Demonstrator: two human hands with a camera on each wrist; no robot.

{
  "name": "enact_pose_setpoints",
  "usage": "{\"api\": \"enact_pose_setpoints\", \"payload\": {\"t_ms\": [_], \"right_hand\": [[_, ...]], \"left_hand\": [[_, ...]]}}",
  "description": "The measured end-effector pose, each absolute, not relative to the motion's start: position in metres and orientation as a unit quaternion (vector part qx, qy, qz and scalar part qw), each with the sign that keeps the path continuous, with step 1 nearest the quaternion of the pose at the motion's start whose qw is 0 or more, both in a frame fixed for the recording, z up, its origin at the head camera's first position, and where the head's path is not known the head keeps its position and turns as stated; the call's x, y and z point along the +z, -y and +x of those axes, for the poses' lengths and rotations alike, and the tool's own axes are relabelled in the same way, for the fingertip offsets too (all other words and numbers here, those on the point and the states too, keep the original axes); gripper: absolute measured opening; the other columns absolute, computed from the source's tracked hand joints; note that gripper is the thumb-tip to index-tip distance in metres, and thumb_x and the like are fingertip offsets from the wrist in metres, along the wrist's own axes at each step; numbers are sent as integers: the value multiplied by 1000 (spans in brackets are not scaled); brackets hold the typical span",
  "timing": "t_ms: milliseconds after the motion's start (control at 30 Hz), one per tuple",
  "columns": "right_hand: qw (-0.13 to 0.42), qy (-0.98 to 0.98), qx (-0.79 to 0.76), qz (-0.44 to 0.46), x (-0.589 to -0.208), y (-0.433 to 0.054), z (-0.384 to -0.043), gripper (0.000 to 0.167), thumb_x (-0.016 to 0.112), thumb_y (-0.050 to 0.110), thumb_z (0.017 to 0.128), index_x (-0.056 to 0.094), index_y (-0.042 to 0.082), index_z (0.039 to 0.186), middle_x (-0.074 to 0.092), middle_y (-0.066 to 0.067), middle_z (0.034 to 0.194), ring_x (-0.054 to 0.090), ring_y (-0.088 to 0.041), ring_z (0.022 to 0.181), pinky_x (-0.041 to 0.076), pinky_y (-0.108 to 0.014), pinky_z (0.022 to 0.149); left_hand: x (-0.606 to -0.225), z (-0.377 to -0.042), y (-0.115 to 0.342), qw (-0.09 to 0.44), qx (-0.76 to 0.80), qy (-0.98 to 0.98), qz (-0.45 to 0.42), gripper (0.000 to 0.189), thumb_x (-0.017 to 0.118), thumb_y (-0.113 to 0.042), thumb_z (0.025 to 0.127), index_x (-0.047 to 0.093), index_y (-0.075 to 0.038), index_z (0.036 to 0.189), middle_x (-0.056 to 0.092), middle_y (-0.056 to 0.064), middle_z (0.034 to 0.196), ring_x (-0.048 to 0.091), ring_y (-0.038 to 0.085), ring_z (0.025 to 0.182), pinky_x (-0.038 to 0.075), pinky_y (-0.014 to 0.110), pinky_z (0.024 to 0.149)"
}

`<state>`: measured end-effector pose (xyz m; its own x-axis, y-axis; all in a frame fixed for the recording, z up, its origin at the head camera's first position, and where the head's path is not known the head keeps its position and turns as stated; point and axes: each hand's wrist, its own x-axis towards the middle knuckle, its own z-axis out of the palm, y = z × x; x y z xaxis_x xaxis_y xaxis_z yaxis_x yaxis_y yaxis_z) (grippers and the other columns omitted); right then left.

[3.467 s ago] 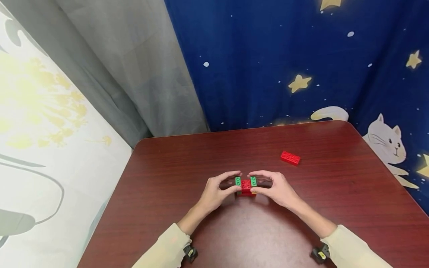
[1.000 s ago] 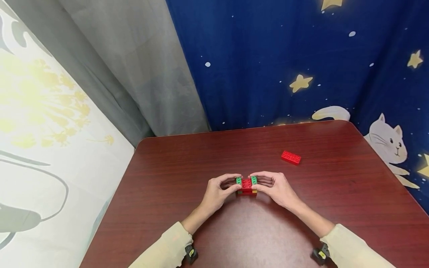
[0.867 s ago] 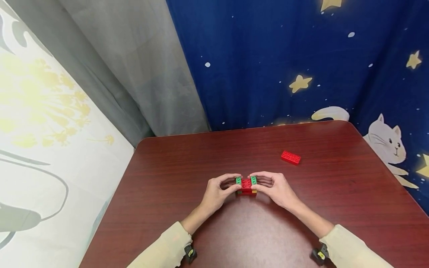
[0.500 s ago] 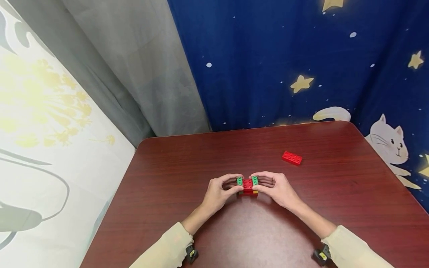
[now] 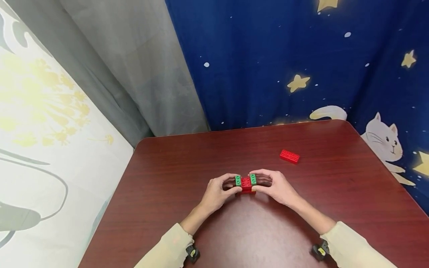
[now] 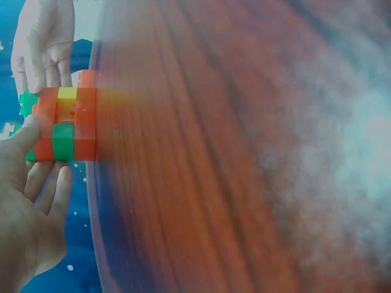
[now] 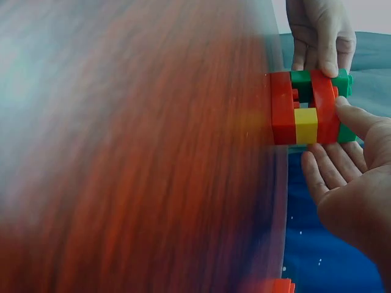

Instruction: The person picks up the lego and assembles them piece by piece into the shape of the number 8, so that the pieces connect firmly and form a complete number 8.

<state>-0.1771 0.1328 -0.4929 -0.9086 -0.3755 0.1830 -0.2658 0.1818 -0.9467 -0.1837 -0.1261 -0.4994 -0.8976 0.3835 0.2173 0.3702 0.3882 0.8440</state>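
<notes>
A small stack of toy building bricks stands on the table in front of me. Its lowest layer is a red brick (image 7: 283, 113). Above that, a yellow brick (image 7: 306, 126) and a green brick (image 6: 63, 141) sit at opposite ends with a gap between them. An upper red brick (image 5: 246, 182) bridges them, topped by a left green brick (image 5: 238, 181) and a right green brick (image 5: 253, 179). My left hand (image 5: 215, 191) holds the left end between thumb and fingers. At the right end, my right hand (image 5: 280, 189) grips the same way, thumb on the near side.
A loose red brick (image 5: 289, 156) lies farther back and to the right on the dark red wooden table (image 5: 174, 167). Behind the table hang a grey curtain (image 5: 117, 67) and a blue star-patterned curtain (image 5: 261, 67).
Both hands stay at the ends of the stack with only slight finger shifts. The head view drifts a little; the loose red brick keeps its place on the table.
</notes>
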Motion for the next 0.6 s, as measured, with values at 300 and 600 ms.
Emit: {"api": "enact_pose_setpoints", "payload": {"t_ms": [300, 600], "right_hand": [[-10, -812, -545, -209, -489, -167, -186, 57, 87, 3, 87, 65, 1, 140, 70, -17, 136, 68, -39, 123, 55, -46, 103], [-117, -865, -480, -92, -488, -212, -203, 55, 87, 11, 91, 65, 0, 141, 69, -24, 134, 69, -44, 117, 53, -55, 99]], "left_hand": [[-500, -180, 124, 36, 472, -857, 205, 40, 88, -20, 90, 74, -10, 126, 78, 5, 115, 77, 15, 98, 60, 23, 86], [-503, -181, 121, 38, 455, -865, 206, 37, 87, -20, 91, 74, -10, 124, 78, 4, 115, 76, 15, 99, 59, 24, 87]]}}
